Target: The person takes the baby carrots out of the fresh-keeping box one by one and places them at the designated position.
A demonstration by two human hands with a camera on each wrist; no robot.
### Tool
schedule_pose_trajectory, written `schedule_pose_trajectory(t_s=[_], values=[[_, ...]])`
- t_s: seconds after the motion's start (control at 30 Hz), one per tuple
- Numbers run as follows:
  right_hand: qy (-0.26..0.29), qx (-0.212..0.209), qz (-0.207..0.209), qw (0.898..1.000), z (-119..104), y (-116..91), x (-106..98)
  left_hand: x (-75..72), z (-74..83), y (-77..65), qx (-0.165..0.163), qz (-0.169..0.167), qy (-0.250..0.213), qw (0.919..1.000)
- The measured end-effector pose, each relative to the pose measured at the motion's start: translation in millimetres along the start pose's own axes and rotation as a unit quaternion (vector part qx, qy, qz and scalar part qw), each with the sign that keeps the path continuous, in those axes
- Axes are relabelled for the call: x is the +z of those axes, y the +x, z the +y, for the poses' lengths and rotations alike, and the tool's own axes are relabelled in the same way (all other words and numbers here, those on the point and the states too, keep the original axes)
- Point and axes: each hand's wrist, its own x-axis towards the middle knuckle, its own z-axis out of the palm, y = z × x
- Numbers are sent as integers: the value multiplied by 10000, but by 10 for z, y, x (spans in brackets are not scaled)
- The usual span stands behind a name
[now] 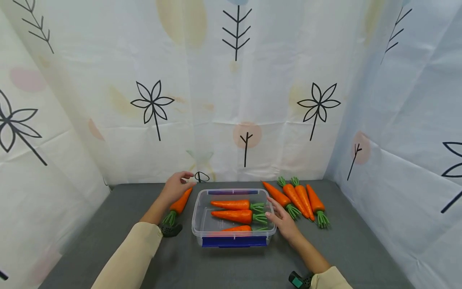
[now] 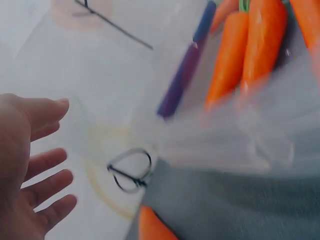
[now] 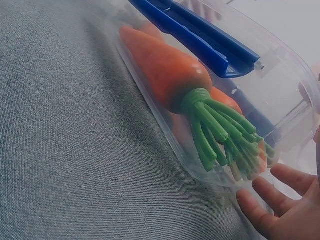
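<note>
A clear plastic box [image 1: 199, 224] with blue latches holds several orange carrots [image 1: 234, 216] with green tops, lying side by side. My right hand [image 1: 283, 221] is at the box's right end, its thumb and fingers spread by the rim. In the right wrist view its fingertips [image 3: 257, 200] lie along the box's end wall, near the green tops. Left of the box my left hand [image 1: 177, 188] hovers over the pointed end of a single carrot [image 1: 179, 204]. Its fingers are loosely extended and hold nothing, as the left wrist view shows.
Several more carrots [image 1: 315, 198] lie on the grey table [image 1: 231, 269] to the right of the box, behind my right hand. White patterned fabric [image 1: 231, 100] stands along the table's back edge and sides.
</note>
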Motion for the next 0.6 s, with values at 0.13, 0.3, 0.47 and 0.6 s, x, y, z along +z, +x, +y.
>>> schedule_pose_trajectory(t_s=[0.13, 0.3, 0.47, 0.6], values=[[27, -26, -45, 10000, -147, -61, -10, 21, 208, 56, 290, -492, -203, 9982], [-51, 9, -100, 9999, -261, -109, -17, 103, 400, 114, 606, -1449, -487, 9864], [18, -29, -109, 9999, -235, -96, -16, 251, 529, 115, 640, -2590, -444, 9627], [-18, -16, -110, 9999, -256, -97, -10, 378, 573, 128, 550, -3272, -498, 9420]])
